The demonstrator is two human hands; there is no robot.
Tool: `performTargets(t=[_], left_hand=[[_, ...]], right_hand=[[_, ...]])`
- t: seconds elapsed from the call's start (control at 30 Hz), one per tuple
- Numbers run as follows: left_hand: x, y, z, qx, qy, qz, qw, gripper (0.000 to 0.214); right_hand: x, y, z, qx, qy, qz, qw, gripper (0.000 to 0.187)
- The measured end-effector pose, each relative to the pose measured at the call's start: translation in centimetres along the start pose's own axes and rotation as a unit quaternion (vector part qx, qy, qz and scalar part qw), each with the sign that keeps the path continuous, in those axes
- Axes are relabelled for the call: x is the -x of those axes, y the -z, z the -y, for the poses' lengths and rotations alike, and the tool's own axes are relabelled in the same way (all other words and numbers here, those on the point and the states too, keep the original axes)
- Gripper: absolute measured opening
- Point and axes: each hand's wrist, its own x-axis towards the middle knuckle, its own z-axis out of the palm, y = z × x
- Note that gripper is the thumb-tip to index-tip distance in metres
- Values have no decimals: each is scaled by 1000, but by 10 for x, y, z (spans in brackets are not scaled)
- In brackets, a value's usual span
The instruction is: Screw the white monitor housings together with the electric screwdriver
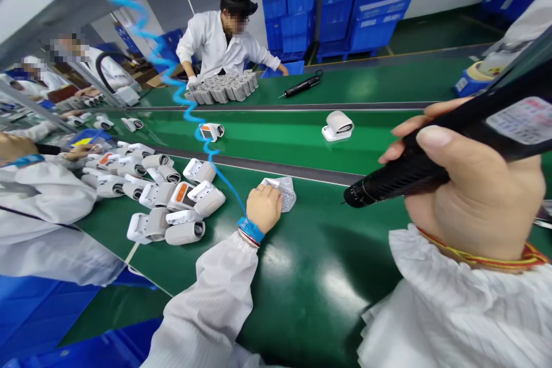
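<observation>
My right hand (470,184) is close to the camera, closed round a black electric screwdriver (414,169) whose tip points left over the green bench. Farther out, my left hand (264,207) is closed on a small silvery white part (285,191) lying on the bench top. A blue wrist strap (250,230) sits on that wrist, with a blue coiled cord (185,98) rising from it. A heap of several white and grey devices (168,195) lies just left of my left hand.
The green conveyor belt (276,138) carries a white device (338,125) and an orange-faced one (211,131). Across it a person in a white coat (224,40) handles a block of grey parts (224,89); a black screwdriver (302,86) lies nearby. Blue crates (336,0) stand behind. A co-worker's sleeve (43,213) is at left.
</observation>
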Motion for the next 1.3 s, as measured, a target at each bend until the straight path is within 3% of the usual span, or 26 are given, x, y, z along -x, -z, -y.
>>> performTargets(t=[0.3, 0.4, 0.5, 0.7, 0.83, 1.03, 1.3], left_hand=[[0, -2, 5, 30, 6, -36, 999, 20], [3, -3, 1, 82, -9, -87, 993, 19], [7, -2, -11, 167, -64, -131, 975, 22], [13, 0, -32, 269, -166, -122, 941, 28], [13, -1, -31, 295, -173, -137, 930, 29], [14, -2, -31, 311, -165, -114, 929, 31], [13, -4, -32, 338, -188, -161, 908, 25]], right_hand=[[0, -4, 0, -18, -7, -27, 999, 21], [1, -7, 1, -33, -9, -37, 999, 22], [4, -11, 2, -49, -35, -32, 998, 21], [18, -16, -4, -70, -91, 33, 993, 24], [21, -15, -8, -68, -91, 56, 992, 20], [21, -13, -9, -56, -80, 68, 993, 18], [19, -10, -12, -47, -65, 90, 993, 18]])
